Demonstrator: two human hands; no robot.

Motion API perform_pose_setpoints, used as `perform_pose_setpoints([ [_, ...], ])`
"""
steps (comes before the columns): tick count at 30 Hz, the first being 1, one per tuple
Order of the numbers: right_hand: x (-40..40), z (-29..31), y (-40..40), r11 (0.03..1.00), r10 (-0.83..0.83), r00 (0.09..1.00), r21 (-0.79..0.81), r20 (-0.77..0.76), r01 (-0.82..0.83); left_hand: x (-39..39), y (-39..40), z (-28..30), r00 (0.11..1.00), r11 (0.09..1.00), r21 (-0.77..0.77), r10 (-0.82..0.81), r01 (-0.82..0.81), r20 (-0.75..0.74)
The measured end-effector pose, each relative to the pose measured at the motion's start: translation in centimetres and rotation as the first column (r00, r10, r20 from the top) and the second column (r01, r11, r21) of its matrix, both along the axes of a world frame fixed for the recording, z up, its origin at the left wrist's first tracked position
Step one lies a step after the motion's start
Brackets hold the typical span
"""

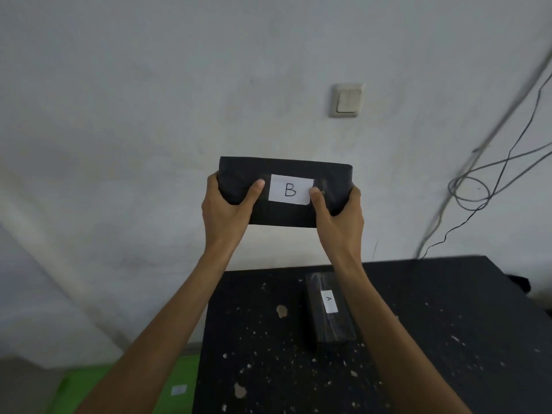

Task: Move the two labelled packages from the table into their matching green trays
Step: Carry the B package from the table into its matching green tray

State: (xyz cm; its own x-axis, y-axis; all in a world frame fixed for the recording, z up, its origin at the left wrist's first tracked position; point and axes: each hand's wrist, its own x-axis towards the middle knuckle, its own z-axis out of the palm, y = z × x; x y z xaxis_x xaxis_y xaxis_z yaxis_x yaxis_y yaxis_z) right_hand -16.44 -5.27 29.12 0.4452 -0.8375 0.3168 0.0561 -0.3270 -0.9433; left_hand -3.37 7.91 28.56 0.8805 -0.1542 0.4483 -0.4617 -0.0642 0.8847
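A black package with a white label "B" is held up in front of the wall, well above the table. My left hand grips its left end and my right hand grips its right end, thumbs on the front face beside the label. A second black package labelled "A" lies flat on the black table, below and between my forearms. Part of a green tray with a small white label shows on the floor at the lower left, mostly hidden by my left arm.
A pale wall fills the background with a light switch on it. Loose cables hang down the wall at the right, reaching the table's far right corner. The table top is speckled with pale chips. The table's left edge runs beside the green tray.
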Motion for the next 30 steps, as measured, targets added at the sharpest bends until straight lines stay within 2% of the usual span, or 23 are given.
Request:
perform_pose_setpoints([
  [9,0.2,0.0,1.6,0.996,0.086,0.996,-0.030,-0.010,-0.086,-1.1,2.7,0.1,0.997,0.997,-0.020,0.074,-0.074,0.011],
  [17,1.9,-3.6,5.2,0.971,0.234,0.970,0.058,-0.063,-0.230,-0.7,9.7,-3.0,0.993,0.991,0.105,0.088,-0.080,-0.078],
  [23,3.9,-8.6,10.5,0.912,0.400,0.898,0.171,-0.182,-0.372,-0.3,18.4,-6.7,0.988,0.980,0.196,0.056,-0.027,-0.145],
  [30,7.3,-13.3,22.1,0.821,0.569,0.750,0.185,-0.338,-0.539,0.2,31.6,-10.7,0.934,0.993,0.075,0.114,-0.094,-0.338],
])
